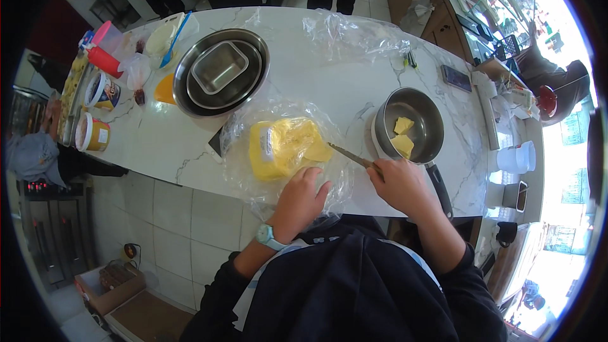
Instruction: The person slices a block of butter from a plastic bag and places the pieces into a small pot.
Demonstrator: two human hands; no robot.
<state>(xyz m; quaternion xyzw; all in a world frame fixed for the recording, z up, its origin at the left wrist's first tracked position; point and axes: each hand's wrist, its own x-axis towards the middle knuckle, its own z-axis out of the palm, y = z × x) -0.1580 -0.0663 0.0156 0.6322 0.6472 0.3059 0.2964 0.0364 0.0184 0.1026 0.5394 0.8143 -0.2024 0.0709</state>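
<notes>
Head view, left to right. At the left end of the white marble worktop [316, 82] stand several tubs and jars [95, 111]; their contents are too small and too bent by the lens to make out. Beside them, toward the far edge, a wide steel bowl [187, 92] holds a smaller round bowl, which in turn holds a square steel pan [220, 68]; all three look empty.

Near the front edge, at the middle, a block of yellow butter [285, 147] lies on a crumpled clear plastic bag [244, 171], which partly veils its outline. The left hand [303, 199], wearing a pale wristwatch [267, 235], rests flat on the bag just beside the block's near edge, fingers loosely spread and clasping nothing.

The right hand [400, 183] has its fingers curled tight around the handle of a knife [349, 156], the handle itself hidden in the fist; the blade points left, its tip at the block's right side.

Just beyond that hand a steel saucepan [427, 114] holds two cut butter pieces [403, 136]; its dark handle [440, 190] runs toward the front edge, partly covered by the wrist. A second clear bag [354, 35] lies at the far edge, and a phone [456, 78] toward the right end.
</notes>
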